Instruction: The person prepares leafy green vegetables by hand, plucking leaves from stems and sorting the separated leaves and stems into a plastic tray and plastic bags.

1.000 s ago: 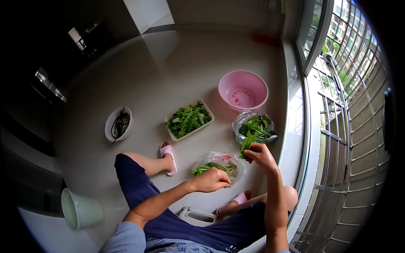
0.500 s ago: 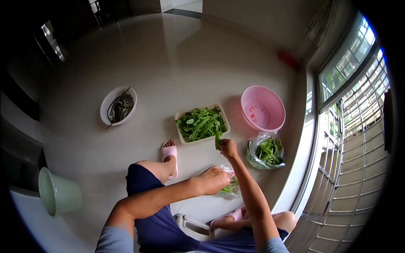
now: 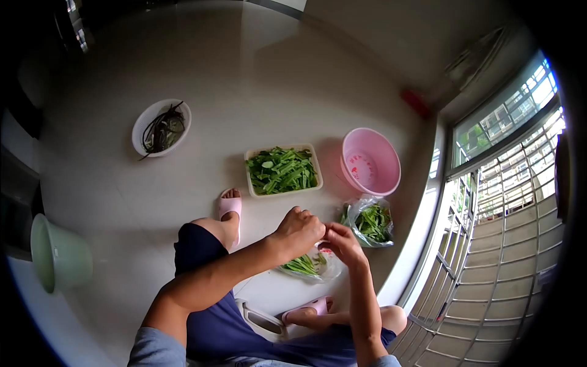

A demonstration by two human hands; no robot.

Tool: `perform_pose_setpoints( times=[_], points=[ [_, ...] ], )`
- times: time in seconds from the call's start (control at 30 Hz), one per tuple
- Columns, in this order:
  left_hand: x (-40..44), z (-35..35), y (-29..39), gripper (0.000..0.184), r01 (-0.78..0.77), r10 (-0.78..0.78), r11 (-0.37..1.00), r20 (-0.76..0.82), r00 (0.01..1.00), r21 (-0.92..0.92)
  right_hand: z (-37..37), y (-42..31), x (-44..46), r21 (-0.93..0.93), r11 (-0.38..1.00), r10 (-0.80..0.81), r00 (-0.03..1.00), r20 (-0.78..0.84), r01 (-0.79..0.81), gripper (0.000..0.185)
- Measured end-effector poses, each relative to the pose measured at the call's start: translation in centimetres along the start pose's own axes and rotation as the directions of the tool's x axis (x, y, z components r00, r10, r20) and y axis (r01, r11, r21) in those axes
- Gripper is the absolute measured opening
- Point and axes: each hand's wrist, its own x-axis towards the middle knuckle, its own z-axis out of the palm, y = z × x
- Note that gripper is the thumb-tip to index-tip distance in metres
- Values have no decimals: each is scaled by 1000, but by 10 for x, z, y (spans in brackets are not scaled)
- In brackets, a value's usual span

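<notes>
My left hand (image 3: 299,231) and my right hand (image 3: 343,243) meet fingertip to fingertip in front of me, both closed in a pinch. Whatever lies between their fingers is hidden. Just below them, green stems (image 3: 301,264) lie on a clear plastic bag (image 3: 330,269) on the floor. Beyond my hands stands a cream rectangular tub (image 3: 285,194), heaped with cut leafy greens (image 3: 281,171). To the right of my right hand, an open plastic bag (image 3: 384,242) holds more leafy greens (image 3: 372,221).
A pink basin (image 3: 386,153) stands behind the right-hand bag. Farther left is a white bowl (image 3: 142,122) with dark, long, thin strips (image 3: 164,129). A pale green bucket (image 3: 76,257) sits at far left. A barred window (image 3: 501,244) runs along the right.
My right hand has drawn back from the tub's front corner to my left hand, and its green leaf no longer shows. My left hand has risen off the stems. The view has shifted.
</notes>
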Motion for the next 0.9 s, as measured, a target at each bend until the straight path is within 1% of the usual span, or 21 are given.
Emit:
perform_pose_setpoints(
  times=[0.03, 0.07, 0.1, 0.13, 0.2, 0.27, 0.3, 0.33, 0.4, 0.43, 0.47, 0.5, 0.53, 0.57, 0.6, 0.63, 0.67, 0.73, 0.8, 0.87, 0.9],
  points=[
    [3, 0, 6, 9, -22, 23, 999, 56, 998, -23, 3, 3, -17, 7, 1000, -10, 1000, -16, 10, 32],
    [5, 2, 12, 9, -43, 45, 999, 57, 997, -33, 7, 7, -31, 16, 1000, -24, 999, -38, 24, 32],
    [7, 7, 18, 9, -56, 65, 995, 103, 993, -88, 11, 9, -41, 31, 999, -16, 994, -112, 20, 28],
    [11, 11, 25, 9, -73, 94, 987, 150, 984, -144, 10, 15, -47, 72, 996, -49, 987, -155, 61, 21],
    [15, 23, 37, 10, -96, 117, 988, 186, 976, -119, 8, 19, -59, 52, 998, -25, 965, -261, 40, 14],
    [20, 26, 45, 10, -139, 169, 978, 198, 966, -157, 1, 30, -69, 190, 981, 26, 958, -287, 30, 11],
    [23, 30, 49, 11, -162, 192, 979, 284, 939, -125, -2, 34, -74, 206, 978, 35, 961, -273, 23, 11],
    [25, 34, 51, 11, -180, 210, 975, 285, 935, -130, -7, 37, -78, 221, 975, 45, 967, -252, 13, 11],
    [30, 38, 56, 18, -314, 340, 930, 121, 933, -190, -22, 42, -89, 240, 971, 46, 963, -266, 20, 11],
    [33, 33, 55, 23, -306, 321, 936, 71, 944, -172, -29, 41, -91, 156, 987, 27, 937, -348, 30, 10],
    [35, 29, 52, 23, -306, 322, 936, 71, 944, -172, -35, 37, -92, 66, 997, 0, 908, -420, 30, 9],
    [39, 27, 49, 23, -287, 288, 945, -14, 958, -155, -47, 33, -93, -32, 999, -46, 833, -552, 34, 8],
    [43, 23, 46, 23, -263, 251, 954, -97, 963, -142, -66, 30, -93, -68, 996, -89, 768, -635, 60, 8],
    [49, 16, 40, 18, -229, 214, 962, -105, 971, -152, -86, 26, -94, -92, 993, -114, 694, -711, 69, 8],
    [52, 11, 34, 17, -212, 189, 964, -146, 971, -160, -110, 25, -93, -193, 979, -188, 629, -754, 62, 9],
    [56, 9, 28, 18, -196, 172, 968, -155, 973, -155, -139, 28, -90, -224, 970, -235, 584, -777, 94, 8],
    [58, 7, 22, 19, -178, 153, 972, -163, 975, -151, -157, 25, -87, -221, 970, -239, 540, -807, 99, 7],
    [58, 0, 13, 19, -138, 116, 978, -143, 983, -157, -195, 28, -76, -262, 964, -251, 436, -864, 37, 9],
    [59, -7, 5, 19, -101, 82, 982, -123, 989, -161, -231, 37, -66, -243, 970, -230, 356, -906, 8, 10],
    [59, -12, -2, 18, -61, 40, 981, -114, 993, -184, -256, 48, -58, -275, 960, -277, 270, -922, 44, 13],
    [59, -14, -4, 17, -49, 28, 982, -115, 993, -183, -267, 53, -58, -258, 966, -241, 263, -934, -30, 21]
  ],
)
